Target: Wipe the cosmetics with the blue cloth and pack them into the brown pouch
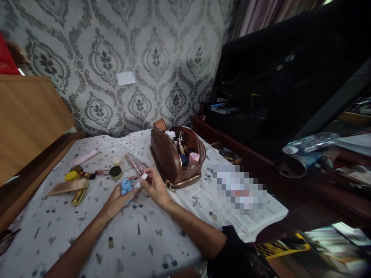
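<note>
My left hand is closed around a crumpled light-blue cloth and a small white tube. Close beside it, my right hand pinches a white cap at the tube's upper end; whether the cap is still joined to the tube I cannot tell. Just beyond my hands lies a clear pinkish tube. To the right stands an unzipped brown leather toiletry bag, holding several bottles and a pink-lidded jar.
Cosmetics lie left on the patterned cloth: a pink tube, a beige tube, a gold case, a dark-green-lidded jar and a yellow lid. A television and a plastic bottle are right.
</note>
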Available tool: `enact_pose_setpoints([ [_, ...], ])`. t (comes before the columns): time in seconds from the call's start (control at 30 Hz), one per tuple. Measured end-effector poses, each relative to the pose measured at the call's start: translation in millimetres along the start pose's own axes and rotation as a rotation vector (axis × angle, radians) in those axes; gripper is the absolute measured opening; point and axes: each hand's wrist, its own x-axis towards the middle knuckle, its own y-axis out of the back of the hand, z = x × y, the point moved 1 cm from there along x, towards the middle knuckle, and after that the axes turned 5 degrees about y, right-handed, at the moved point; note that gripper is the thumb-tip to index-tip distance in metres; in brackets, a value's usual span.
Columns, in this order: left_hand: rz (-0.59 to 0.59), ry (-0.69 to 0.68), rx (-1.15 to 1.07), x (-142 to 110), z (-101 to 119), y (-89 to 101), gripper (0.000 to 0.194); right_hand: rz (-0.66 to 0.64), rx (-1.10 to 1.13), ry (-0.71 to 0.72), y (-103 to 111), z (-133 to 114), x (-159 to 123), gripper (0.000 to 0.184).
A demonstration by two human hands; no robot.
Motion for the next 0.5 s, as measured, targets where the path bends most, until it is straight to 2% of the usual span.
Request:
enact_pose_setpoints([
  [0.1,0.097,0.017,-0.002,0,-4,2.4,0.065,0.086,0.072,0.0,4,-2,3,0.021],
  [0.17,0.148,0.007,-0.042,1,-6,2.7,0.064,0.094,0.067,0.01,5,-5,4,0.022],
  [0.37,0.343,-0.021,-0.218,4,0,1.3,0.062,0.015,0.067,-0.015,6,-13,3,0.025],
  [0.5,0.419,-0.042,-0.342,4,6,4.0,0.06,-0.027,0.019,-0.053,3,-12,1,0.02],
])
